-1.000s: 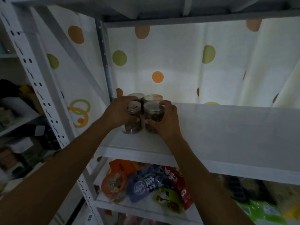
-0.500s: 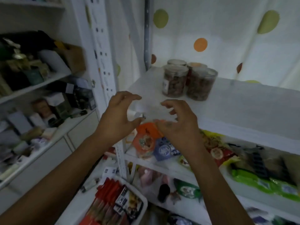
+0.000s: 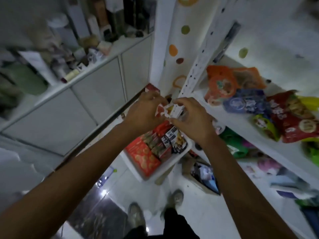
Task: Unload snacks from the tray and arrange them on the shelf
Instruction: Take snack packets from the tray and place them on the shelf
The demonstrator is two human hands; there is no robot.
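A white tray (image 3: 165,169) sits low on the floor beside the shelf unit. It holds a flat red snack box (image 3: 143,156) and several small packs (image 3: 160,145). My left hand (image 3: 145,112) and my right hand (image 3: 191,119) hover close together high above the tray's far end. Their fingers are half curled and face each other, and I see nothing held in them. They hide part of the tray's contents. To the right, the white shelf (image 3: 233,121) carries an orange bag (image 3: 221,83), a blue bag (image 3: 245,103) and a red bag (image 3: 293,118).
The perforated white shelf post (image 3: 195,66) rises just behind my hands. A grey cabinet (image 3: 96,87) with a cluttered top stands on the left. An open box (image 3: 202,173) lies under the lower shelf, and my shoes (image 3: 136,214) are on the floor below.
My hands let go of the jars on the upper shelf and came down and back. My view swung from that shelf down to the tray on the floor.
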